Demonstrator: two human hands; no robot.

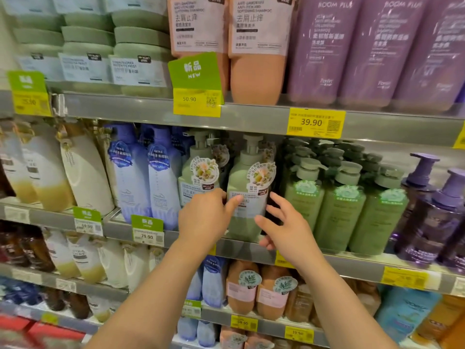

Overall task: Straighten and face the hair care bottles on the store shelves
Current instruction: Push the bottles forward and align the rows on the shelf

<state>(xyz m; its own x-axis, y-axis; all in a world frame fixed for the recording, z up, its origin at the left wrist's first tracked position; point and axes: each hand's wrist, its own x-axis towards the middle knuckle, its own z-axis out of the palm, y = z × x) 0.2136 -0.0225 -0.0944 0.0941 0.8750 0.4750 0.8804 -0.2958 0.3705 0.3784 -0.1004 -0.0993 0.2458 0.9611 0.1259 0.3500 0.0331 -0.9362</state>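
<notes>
Two hands: left hand (pixel 205 217) and right hand (pixel 284 231), centre frame, fingers spread wide, holding nothing.
Contact: left fingertips (pixel 235 200) touch the label of the pale green pump bottle (pixel 247 197); right hand lies just beside its right edge.
Bottle: upright at the middle shelf (pixel 251 250) front lip, label forward.
Neighbour: matching green bottle (pixel 198 180) to its left looks set slightly back.
Progress: this row appears nearly faced; cream bottles (pixel 85 170) at left lean, seemingly undone.

grey metal shelves (pixel 251 119), yellow price tags (pixel 315 122)
</notes>
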